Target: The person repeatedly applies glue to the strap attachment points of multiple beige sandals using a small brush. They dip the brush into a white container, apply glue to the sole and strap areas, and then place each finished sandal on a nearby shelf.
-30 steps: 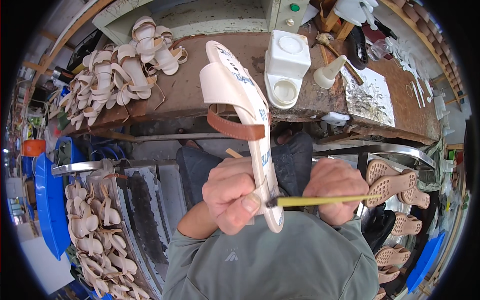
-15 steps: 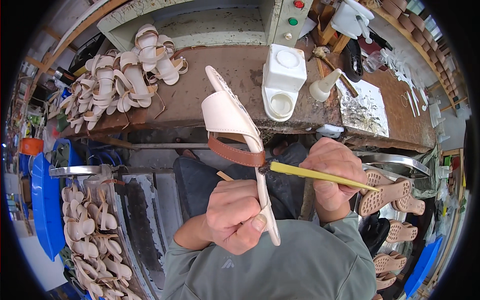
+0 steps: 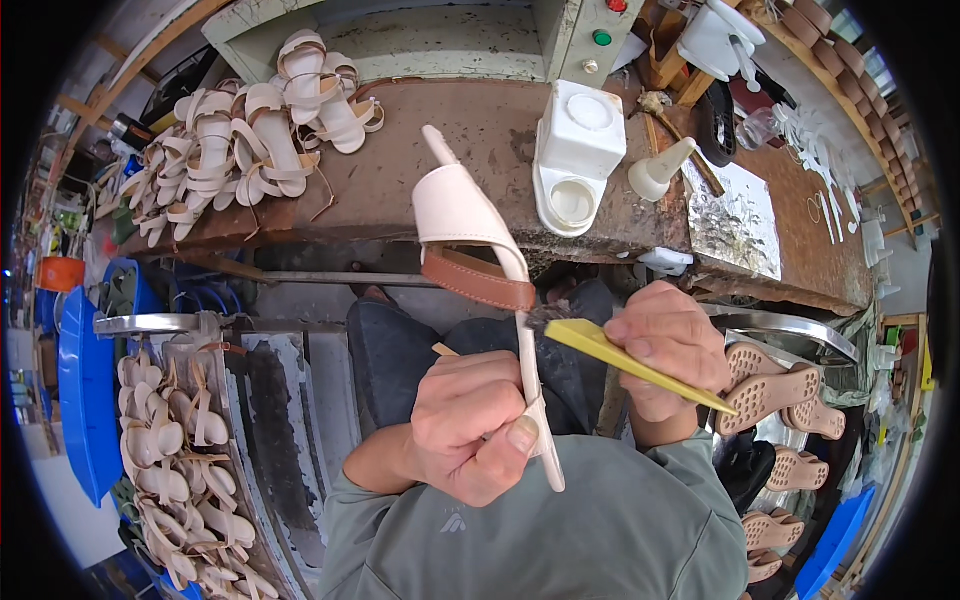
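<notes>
While the left hand [image 3: 475, 430] has the pale sandal [image 3: 460, 205] in its grip above dark trousers [image 3: 385, 350], the right hand [image 3: 668, 345] holds a yellow brush [image 3: 610, 350] beside it; straps [image 3: 480, 283] are attached, brushing seems unfinished, tan soles [image 3: 768, 395] lie apart.

Bright, fairly even light covered the brown bench [image 3: 390, 185], leaving shadow beneath it and glare on the right-hand metal rail [image 3: 790, 323], while straight edges bowed toward the black rim.
</notes>
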`<action>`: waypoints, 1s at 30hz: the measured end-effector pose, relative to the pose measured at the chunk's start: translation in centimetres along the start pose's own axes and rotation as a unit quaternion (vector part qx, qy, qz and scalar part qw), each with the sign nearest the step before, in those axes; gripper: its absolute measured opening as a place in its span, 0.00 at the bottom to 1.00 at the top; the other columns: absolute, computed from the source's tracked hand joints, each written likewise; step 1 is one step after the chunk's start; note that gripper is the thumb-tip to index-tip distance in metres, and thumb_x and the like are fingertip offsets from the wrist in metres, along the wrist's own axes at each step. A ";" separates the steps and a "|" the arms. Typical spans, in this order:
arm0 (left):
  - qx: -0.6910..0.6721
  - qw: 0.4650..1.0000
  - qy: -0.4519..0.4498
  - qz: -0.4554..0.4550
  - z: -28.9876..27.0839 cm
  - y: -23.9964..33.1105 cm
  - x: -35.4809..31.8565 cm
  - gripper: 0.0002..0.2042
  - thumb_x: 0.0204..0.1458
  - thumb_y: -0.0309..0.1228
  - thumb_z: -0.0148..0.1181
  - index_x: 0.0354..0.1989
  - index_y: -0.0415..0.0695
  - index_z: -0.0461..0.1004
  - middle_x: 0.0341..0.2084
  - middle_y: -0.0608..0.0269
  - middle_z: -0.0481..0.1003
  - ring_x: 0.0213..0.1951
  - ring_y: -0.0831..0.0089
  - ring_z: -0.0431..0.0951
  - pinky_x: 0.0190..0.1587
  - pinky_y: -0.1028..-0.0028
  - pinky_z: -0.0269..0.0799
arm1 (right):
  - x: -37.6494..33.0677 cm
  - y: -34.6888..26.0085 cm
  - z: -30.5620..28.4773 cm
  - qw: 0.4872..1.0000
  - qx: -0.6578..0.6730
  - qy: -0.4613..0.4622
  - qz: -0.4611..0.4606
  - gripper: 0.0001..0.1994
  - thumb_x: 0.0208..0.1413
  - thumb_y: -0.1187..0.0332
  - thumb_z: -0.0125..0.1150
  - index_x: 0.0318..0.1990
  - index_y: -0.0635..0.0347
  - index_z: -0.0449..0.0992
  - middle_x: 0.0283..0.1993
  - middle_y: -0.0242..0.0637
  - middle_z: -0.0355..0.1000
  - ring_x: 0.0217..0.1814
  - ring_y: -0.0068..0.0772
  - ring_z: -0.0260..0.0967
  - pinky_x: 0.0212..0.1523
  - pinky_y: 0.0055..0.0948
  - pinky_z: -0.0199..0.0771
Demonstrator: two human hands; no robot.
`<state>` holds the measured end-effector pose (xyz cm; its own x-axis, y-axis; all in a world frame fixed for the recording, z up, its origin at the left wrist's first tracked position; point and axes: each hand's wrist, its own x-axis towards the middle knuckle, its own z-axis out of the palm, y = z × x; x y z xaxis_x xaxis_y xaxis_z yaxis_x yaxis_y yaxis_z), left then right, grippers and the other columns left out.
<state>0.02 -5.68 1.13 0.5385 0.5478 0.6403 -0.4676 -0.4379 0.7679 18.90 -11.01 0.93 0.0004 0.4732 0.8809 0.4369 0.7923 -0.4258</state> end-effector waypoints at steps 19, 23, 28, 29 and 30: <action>0.019 1.000 0.008 0.002 0.0 -0.2 0.1 0.11 0.45 0.25 0.51 0.14 0.39 0.60 0.11 0.62 0.59 0.11 0.71 0.56 0.14 0.72 0.48 | -1.7 -0.3 0.6 0.978 0.162 0.066 0.112 0.10 0.43 0.72 0.67 0.30 0.69 0.76 0.28 0.45 0.74 0.26 0.37 0.73 0.25 0.29 0.70; 0.020 1.000 -0.001 -0.002 -0.2 -0.1 0.1 0.11 0.45 0.25 0.51 0.14 0.39 0.60 0.11 0.62 0.60 0.11 0.71 0.56 0.14 0.73 0.48 | -2.0 -0.4 0.4 0.975 0.190 0.055 0.103 0.09 0.43 0.71 0.67 0.30 0.68 0.76 0.27 0.44 0.74 0.25 0.37 0.73 0.24 0.29 0.69; 0.018 1.000 0.005 0.004 -0.2 -0.4 -0.1 0.11 0.45 0.25 0.51 0.13 0.39 0.60 0.11 0.61 0.60 0.11 0.72 0.56 0.13 0.73 0.48 | -1.8 0.1 -0.8 0.972 0.200 0.034 0.116 0.09 0.42 0.71 0.68 0.28 0.68 0.76 0.26 0.43 0.74 0.25 0.37 0.73 0.24 0.29 0.69; 0.016 1.000 0.006 0.003 -0.2 -0.4 -0.2 0.11 0.45 0.25 0.51 0.13 0.39 0.60 0.12 0.60 0.61 0.11 0.71 0.57 0.14 0.74 0.49 | -1.7 0.3 -1.1 0.972 0.200 0.028 0.119 0.09 0.41 0.72 0.68 0.28 0.68 0.76 0.26 0.43 0.74 0.25 0.37 0.73 0.24 0.29 0.69; 0.014 1.000 0.005 0.001 -0.3 -0.4 -0.1 0.11 0.45 0.25 0.50 0.13 0.39 0.60 0.12 0.60 0.62 0.11 0.71 0.58 0.14 0.74 0.50 | -1.7 0.0 -1.1 0.964 0.210 0.065 0.151 0.08 0.41 0.72 0.68 0.27 0.67 0.76 0.26 0.44 0.74 0.25 0.38 0.73 0.24 0.30 0.70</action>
<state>-0.06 -5.41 0.74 0.5303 0.5538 0.6420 -0.4497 -0.4582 0.7667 19.87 -12.18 -0.35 0.1954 0.6767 0.7099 -0.0044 0.7245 -0.6893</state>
